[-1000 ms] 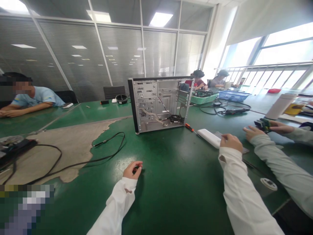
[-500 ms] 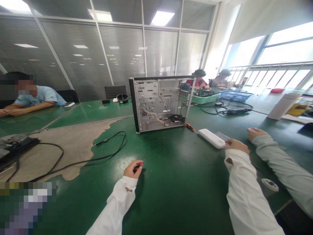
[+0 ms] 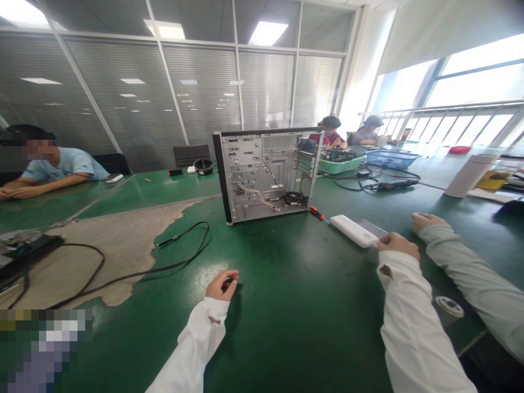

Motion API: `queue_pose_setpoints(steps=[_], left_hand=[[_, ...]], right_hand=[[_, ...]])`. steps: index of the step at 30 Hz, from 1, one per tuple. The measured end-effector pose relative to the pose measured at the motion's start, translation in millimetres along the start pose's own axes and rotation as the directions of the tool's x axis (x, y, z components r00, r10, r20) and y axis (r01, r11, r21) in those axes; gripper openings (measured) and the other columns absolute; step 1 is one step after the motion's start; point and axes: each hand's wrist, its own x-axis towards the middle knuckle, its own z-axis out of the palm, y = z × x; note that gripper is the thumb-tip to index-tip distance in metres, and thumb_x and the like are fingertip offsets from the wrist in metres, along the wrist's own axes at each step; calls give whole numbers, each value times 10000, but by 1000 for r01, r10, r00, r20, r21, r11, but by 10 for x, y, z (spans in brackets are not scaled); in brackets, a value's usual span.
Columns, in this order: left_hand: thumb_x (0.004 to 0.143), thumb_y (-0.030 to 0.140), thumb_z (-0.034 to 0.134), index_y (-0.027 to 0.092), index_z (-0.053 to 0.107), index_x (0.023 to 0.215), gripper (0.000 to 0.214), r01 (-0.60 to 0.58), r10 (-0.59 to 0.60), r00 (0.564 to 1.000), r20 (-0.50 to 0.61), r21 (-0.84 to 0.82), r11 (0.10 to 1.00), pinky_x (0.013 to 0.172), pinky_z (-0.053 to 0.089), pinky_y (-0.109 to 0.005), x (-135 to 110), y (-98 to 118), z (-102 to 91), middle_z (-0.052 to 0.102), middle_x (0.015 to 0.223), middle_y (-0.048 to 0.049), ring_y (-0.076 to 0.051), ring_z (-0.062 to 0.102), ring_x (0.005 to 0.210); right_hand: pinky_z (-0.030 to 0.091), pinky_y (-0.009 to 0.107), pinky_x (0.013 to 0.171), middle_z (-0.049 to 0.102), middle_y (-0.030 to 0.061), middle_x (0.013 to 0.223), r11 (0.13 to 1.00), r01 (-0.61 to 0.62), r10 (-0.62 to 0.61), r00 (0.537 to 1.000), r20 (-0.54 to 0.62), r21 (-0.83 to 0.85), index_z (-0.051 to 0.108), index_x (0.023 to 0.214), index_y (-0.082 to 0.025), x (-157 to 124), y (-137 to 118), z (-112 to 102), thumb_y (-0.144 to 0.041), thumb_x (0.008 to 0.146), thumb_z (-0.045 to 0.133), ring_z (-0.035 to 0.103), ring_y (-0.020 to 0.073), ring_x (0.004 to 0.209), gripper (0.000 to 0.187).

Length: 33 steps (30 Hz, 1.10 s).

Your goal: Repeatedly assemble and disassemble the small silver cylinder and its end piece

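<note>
An open computer case (image 3: 268, 174) stands upright on the green table (image 3: 295, 305), its bare inside facing me. My left hand (image 3: 221, 285) rests on the table in front of it, fingers curled around a small dark object I cannot name. My right hand (image 3: 398, 244) lies further right, fingers closed, touching a grey flat panel (image 3: 373, 228) beside a white oblong device (image 3: 353, 231). An orange-handled screwdriver (image 3: 316, 212) lies at the case's front right corner.
A black cable (image 3: 135, 267) loops over the worn patch at left. A co-worker's grey-sleeved arm (image 3: 466, 273) lies at right, hand flat. A white round disc (image 3: 449, 306), a white cylinder (image 3: 466, 176), green and blue baskets (image 3: 341, 162) and seated people are around.
The co-worker's second hand with a small green part has left the view at right. My right hand shifted slightly right along the grey panel. My left hand stays in place.
</note>
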Motion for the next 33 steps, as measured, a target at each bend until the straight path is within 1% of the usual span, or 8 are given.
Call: queue_pose_setpoints(steps=[6,14,18,21,23,25,28,33], left_hand=[[678,254,459,174,566,830,202,2,-2,1000,1,-6,1000,572,467,-229,-4,-9,8,603,741,-30,-134,571,689],[673,252,456,157,569,836,219,4,-4,1000,8,-11,1000,580,468,-232,-3,-40,8,600,745,-44,-135,568,682],[665,244,453,157,572,828,220,-5,5,1000,-2,-5,1000,571,465,-239,-9,-56,16,601,738,-46,-144,571,683],[663,240,452,162,571,825,216,-11,11,1000,-12,-4,1000,563,461,-233,-14,-53,15,600,728,-40,-142,571,677],[665,239,451,166,570,825,212,-12,12,1000,-12,-4,1000,565,459,-228,-16,-45,10,599,731,-38,-138,569,679],[669,237,447,166,569,825,210,-10,10,1000,-6,-1,1000,569,458,-227,-15,-38,6,599,736,-38,-135,567,681],[671,236,444,163,567,827,212,-9,9,1000,9,7,1000,572,457,-233,-11,-40,6,600,739,-43,-139,565,686],[668,236,445,160,568,828,215,-11,11,1000,8,12,1000,574,455,-239,-12,-55,15,599,735,-45,-142,564,685]], right_hand=[[301,263,534,556,79,818,995,-76,81,993,82,-64,594,763,-209,-104,-66,-144,-293,632,495,493,208,739,184],[313,271,571,542,87,935,995,-17,32,989,147,-100,599,863,-197,-203,-92,-157,-303,682,431,488,211,791,269],[328,304,684,496,91,1032,988,146,-151,978,-146,-44,588,901,-167,-394,-110,-251,-299,681,442,448,219,900,296],[308,329,783,472,92,1066,975,222,-202,869,-453,-8,561,954,-149,-670,-65,-386,-290,675,466,424,224,952,327],[283,362,825,441,101,1105,970,240,-218,787,-577,-39,550,966,-149,-885,16,-457,-300,681,468,385,249,1006,333],[279,402,819,414,107,1139,977,201,-199,752,-628,-69,535,983,-165,-1073,133,-476,-325,683,469,337,283,1054,347],[313,414,776,408,106,1151,987,142,-156,769,-620,-73,492,1043,-191,-1222,339,-386,-359,692,457,362,298,1037,390],[368,348,697,468,89,1075,979,196,-194,798,-571,-59,456,1076,-211,-1196,615,-142,-340,713,421,466,256,939,387]])
